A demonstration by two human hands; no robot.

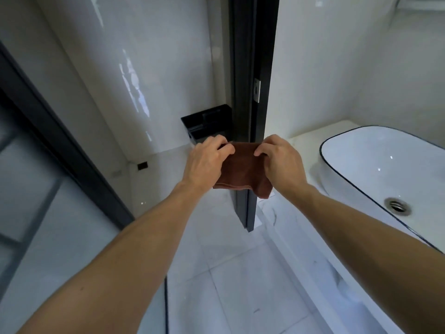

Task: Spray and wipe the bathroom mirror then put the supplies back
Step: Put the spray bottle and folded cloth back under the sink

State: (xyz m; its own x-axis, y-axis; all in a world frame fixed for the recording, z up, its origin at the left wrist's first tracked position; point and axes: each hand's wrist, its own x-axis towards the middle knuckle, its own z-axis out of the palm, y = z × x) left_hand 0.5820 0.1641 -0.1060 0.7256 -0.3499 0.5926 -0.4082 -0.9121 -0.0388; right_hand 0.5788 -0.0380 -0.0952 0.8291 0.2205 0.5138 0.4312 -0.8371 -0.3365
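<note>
Now brown cloth [243,168] pinched between left hand [204,162], right hand [280,162] fingers

No legible text, label, brand, number or sign anywhere in view. Brown cloth [243,169] held between both hands: plain, no tag readable. Black wall holder [207,124] behind it: unmarked. White basin [361,165] at right: no maker's mark visible. Small white slip [271,195] just under cloth's right corner: too small to read.
</note>
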